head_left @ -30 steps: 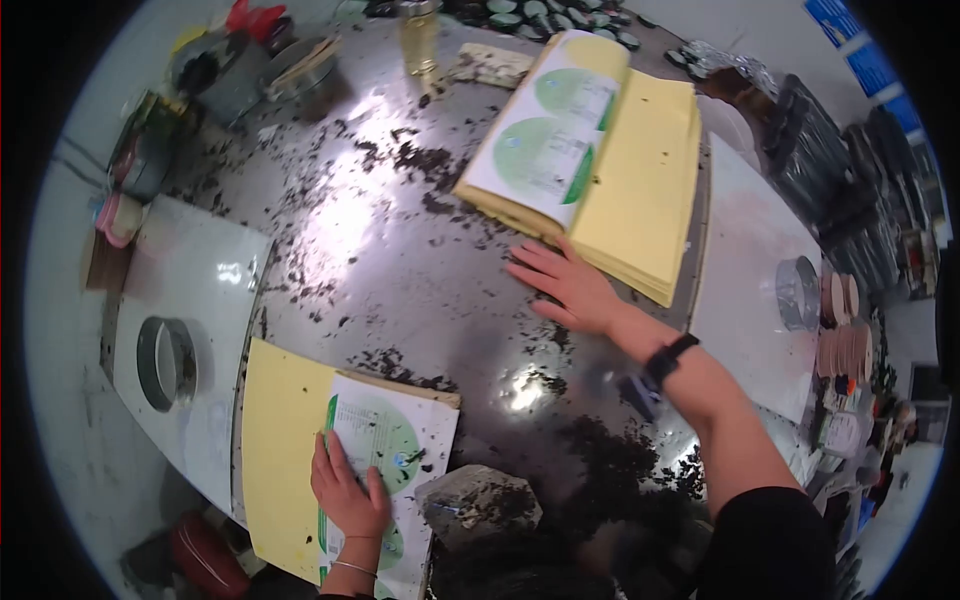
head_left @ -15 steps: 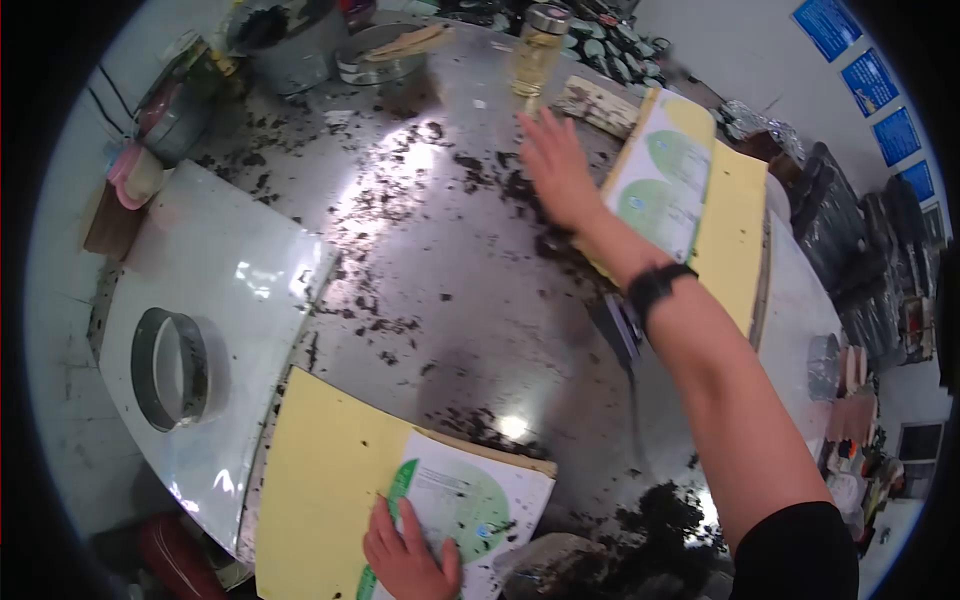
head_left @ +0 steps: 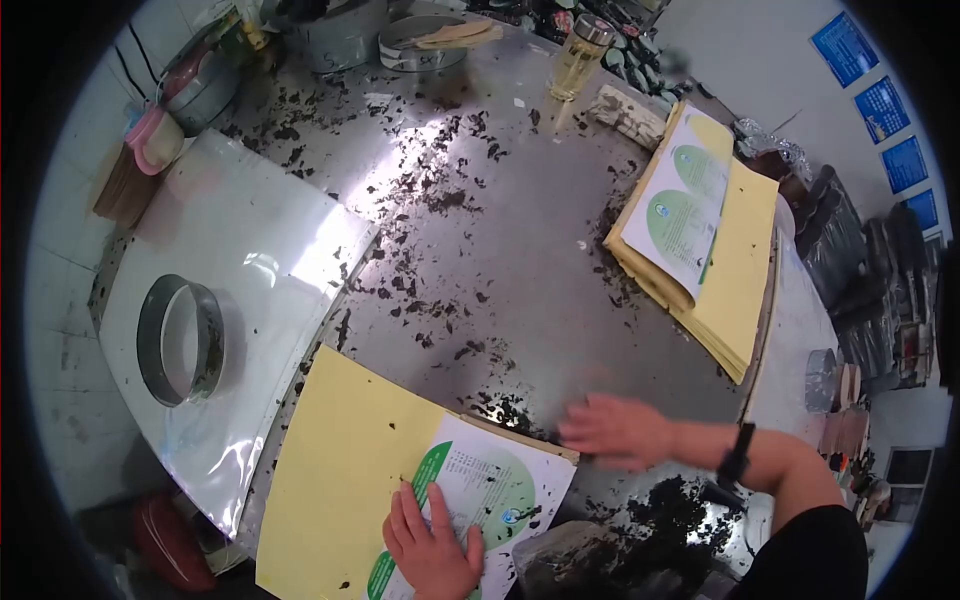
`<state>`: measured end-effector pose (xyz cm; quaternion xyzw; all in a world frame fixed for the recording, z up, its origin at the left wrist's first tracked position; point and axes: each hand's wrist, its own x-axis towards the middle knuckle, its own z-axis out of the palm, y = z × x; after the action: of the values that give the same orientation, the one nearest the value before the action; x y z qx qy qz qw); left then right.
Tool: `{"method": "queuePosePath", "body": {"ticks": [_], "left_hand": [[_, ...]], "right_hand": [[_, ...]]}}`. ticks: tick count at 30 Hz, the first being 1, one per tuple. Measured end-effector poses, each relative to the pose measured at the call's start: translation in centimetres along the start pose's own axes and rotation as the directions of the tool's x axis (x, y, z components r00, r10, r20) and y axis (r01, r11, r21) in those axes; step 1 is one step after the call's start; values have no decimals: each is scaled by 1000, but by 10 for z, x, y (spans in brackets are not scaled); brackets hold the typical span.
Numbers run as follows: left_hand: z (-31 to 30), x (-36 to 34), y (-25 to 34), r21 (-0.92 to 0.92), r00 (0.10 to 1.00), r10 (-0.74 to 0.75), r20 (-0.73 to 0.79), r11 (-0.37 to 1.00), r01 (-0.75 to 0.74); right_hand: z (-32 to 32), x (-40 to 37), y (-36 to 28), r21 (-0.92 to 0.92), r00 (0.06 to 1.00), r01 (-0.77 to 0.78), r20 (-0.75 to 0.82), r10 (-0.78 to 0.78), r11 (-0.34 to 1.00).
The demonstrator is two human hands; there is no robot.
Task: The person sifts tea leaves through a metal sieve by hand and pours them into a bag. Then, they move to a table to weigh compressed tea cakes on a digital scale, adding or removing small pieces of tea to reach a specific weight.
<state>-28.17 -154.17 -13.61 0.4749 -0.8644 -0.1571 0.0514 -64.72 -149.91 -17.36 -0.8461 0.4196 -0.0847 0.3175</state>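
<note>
Steel tabletop (head_left: 530, 250) fills most of the view, shiny and strewn with dark leaf flakes (head_left: 440, 200); a glossy white board (head_left: 230, 250) lies across its left side, and a metal ring (head_left: 212, 345) stands on that board at the left of the frame; a near stack of yellow paper (head_left: 340, 460) sits at the lower centre, its left edge touching the board, with a printed sheet (head_left: 490, 490) bearing a green disc on its right half; a far stack of yellow paper (head_left: 745, 250) lies at the upper right, a second printed sheet (head_left: 680, 220) folded over its left side; a heap of dark leaves (head_left: 665, 505) is piled at the lower right; the right hand (head_left: 615, 432), blurred, is released with fingers stretched leftward just at the upper right corner of the near stack, holding nothing, and whether it touches the table I cannot tell; the left hand (head_left: 435, 545) lies flat and spread on the printed sheet at the bottom edge, pressing rather than gripping; round metal tins (head_left: 420, 45) and a glass bottle (head_left: 578, 60) of pale liquid stand along the top; a black wristband (head_left: 738, 455) circles the right wrist.
</note>
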Motion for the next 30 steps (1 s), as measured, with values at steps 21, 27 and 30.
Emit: {"method": "queuePosePath", "body": {"ticks": [21, 27, 30], "left_hand": [[1, 0, -3, -16, 1000, 23, 9, 1000, -22], [-5, 2, 0, 7, 998, -10, 66, 1000, 10], [3, 0, -5, -15, 999, 26, 29, 1000, -25]], "right_hand": [[-39, 107, 57, -50, 921, 386, 72, -382, 921], [-22, -27, 16, 164, 823, 499, 220, -524, 851], [-114, 61, 49, -441, 949, -313, -104, 298, 841]]}}
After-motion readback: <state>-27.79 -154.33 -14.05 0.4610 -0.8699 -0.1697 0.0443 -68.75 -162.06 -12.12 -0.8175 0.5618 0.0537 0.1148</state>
